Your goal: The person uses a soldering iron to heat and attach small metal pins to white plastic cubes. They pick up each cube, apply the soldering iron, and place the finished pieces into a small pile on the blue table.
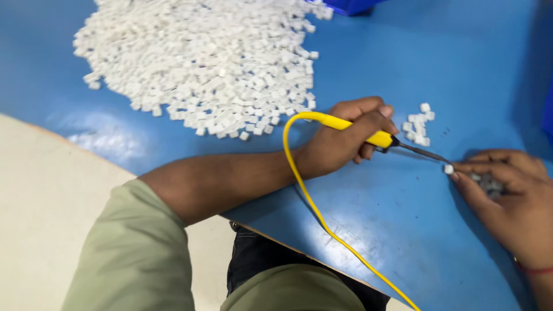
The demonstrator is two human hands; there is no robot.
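Observation:
My left hand [344,137] grips a yellow-handled soldering iron [368,135] like a pen, its dark metal tip pointing right. The tip touches a small white plastic piece [448,169] that my right hand [512,198] pinches against the blue table [403,219]. Under my right palm lie several more small white pieces [489,184], partly hidden. The iron's yellow cord [314,201] loops back from the handle and runs down off the table's front edge.
A big heap of white plastic pieces [201,57] covers the far left of the table. A small cluster of the same pieces [419,125] lies just beyond the iron. A blue bin [348,6] shows at the top edge. The pale floor [52,219] lies left.

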